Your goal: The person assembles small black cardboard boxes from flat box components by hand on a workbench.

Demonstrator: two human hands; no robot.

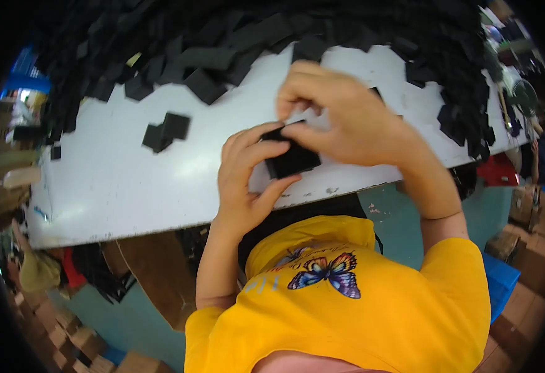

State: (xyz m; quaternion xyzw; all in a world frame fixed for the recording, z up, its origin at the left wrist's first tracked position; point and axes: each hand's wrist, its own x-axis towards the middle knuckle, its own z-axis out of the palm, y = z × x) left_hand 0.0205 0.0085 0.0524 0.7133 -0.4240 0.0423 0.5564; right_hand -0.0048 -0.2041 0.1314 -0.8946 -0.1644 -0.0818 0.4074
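Near the front edge of the white table (pixel 192 180), my left hand (pixel 247 171) holds a black square block (pixel 294 160), with fingers across its top left and the thumb at its lower edge. My right hand (pixel 341 115) is over the block's upper edge, its thumb and index finger brought together there. Whether those fingertips pinch a small part is too blurred to tell. To the left, two small black pieces (pixel 175 126) lie on the table, overlapping.
A large heap of black foam-like pieces (pixel 210 59) covers the table's far side and curves down at the right. Below the table's front edge are a brown cardboard box (pixel 157 273) and dark items. A blue box (pixel 499 283) stands at the lower right.
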